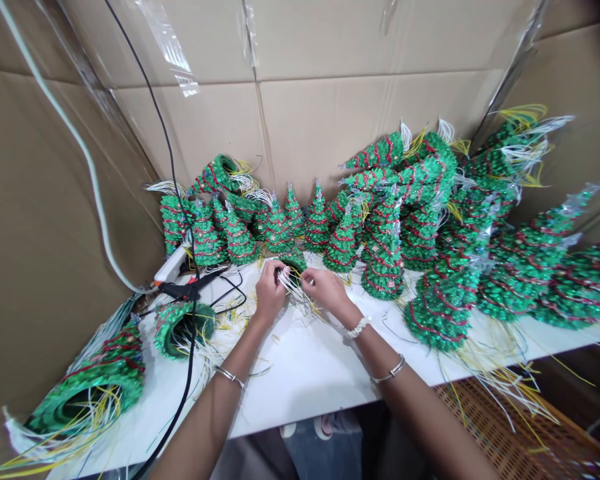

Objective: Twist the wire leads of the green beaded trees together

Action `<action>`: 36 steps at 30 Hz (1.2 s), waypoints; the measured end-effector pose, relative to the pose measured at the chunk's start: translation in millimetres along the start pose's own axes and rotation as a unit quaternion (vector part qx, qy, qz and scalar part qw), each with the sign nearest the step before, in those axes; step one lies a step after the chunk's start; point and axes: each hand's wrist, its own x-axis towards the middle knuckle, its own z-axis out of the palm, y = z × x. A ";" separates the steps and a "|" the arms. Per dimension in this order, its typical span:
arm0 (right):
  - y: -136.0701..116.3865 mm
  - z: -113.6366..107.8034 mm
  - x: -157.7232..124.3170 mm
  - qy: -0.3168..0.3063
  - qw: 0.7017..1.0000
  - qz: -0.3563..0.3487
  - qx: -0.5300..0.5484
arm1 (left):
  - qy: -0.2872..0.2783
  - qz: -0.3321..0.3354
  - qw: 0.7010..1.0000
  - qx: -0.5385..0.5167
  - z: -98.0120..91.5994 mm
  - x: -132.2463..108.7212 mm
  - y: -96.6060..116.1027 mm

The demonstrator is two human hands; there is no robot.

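A small green tinsel Christmas tree [294, 257] lies on its side between my hands, its hollow base turned towards me. White and yellow wires [296, 291] spill from that opening. At the left rim, my left hand [270, 291] is closed, fingertips pinching the white wires where they leave the base. My right hand [326, 291] has thumb and forefinger pressed together on a yellow wire at the opening's right side. Its other fingers are curled. The inside of the base is mostly hidden by fingers and wires.
Many finished-looking trees [384, 247] crowd the back and right of the white table [305, 373]. Two hollow trees [180, 327] lie at left, trailing wires. A black cable [194, 347] hangs across the left side near a power strip [172, 264]. Cardboard walls [300, 127] enclose the table; an orange basket [510, 427] stands lower right.
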 end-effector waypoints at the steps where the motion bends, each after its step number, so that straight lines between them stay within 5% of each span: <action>1: -0.2 0.4 -0.5 0.000 1.000 -0.007 -0.012 | 0.003 0.005 1.000 0.009 -0.7 0.0 0.2; 7: -4.7 -1.0 -7.6 0.036 0.997 -0.058 -0.031 | -0.031 0.098 0.989 0.108 -10.1 2.9 -5.4; 11: -5.6 0.3 -9.5 0.049 0.993 -0.095 0.049 | -0.076 0.117 0.988 0.073 -16.2 6.1 -8.6; 17: 1.1 16.1 0.4 -0.041 0.956 -0.092 0.275 | -0.069 0.088 0.994 0.014 -16.6 8.3 -7.3; 30: 1.5 35.9 -4.0 -0.201 0.866 -0.049 0.456 | -0.089 0.075 0.993 -0.008 -23.2 13.0 -5.1; 33: 3.2 39.0 -3.1 -0.197 0.874 -0.085 0.436 | -0.095 0.087 0.992 -0.007 -24.7 14.2 -3.2; 36: 3.5 38.8 -2.2 -0.182 0.914 -0.091 0.351 | -0.089 0.073 0.993 -0.024 -25.8 17.2 -3.1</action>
